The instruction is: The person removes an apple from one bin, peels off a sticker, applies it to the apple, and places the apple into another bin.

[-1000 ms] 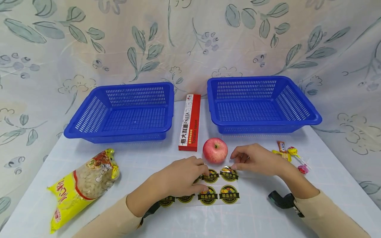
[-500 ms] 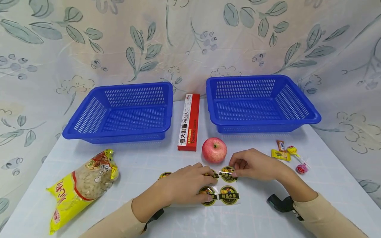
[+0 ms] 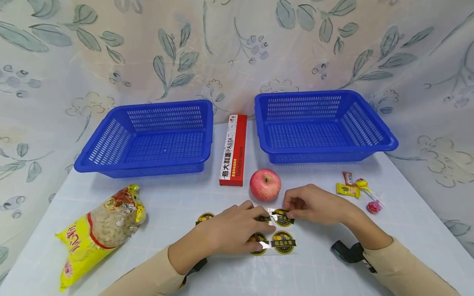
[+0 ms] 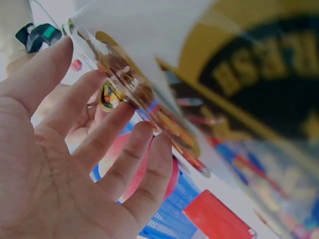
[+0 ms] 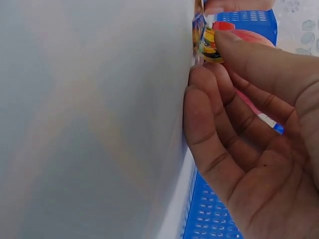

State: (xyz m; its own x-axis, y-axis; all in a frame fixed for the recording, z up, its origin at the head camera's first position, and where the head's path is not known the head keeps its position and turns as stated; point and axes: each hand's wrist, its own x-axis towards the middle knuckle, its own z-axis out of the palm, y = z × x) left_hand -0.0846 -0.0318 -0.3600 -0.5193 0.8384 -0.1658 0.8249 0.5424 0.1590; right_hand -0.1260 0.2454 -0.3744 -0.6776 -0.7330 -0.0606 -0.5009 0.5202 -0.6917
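A clear sheet of round black-and-gold fruit stickers lies on the table. My left hand rests on it with fingers spread, covering several stickers. At the sheet's upper right corner, my right hand pinches the edge of a round sticker between thumb and fingers. In the right wrist view that sticker stands lifted and curved under the thumb. The left wrist view also shows the raised sticker beyond my left fingers. A red apple sits just behind the sheet, near both hands.
Two blue baskets stand at the back, with a red-and-white pasta box between them. A yellow bag of pasta-like pieces lies at left. Wrapped candies and lollipops lie at right.
My left hand has slid right across the sheet, with its fingers flatter on the stickers. My right hand has moved slightly closer to the corner sticker, whose edge is now raised.
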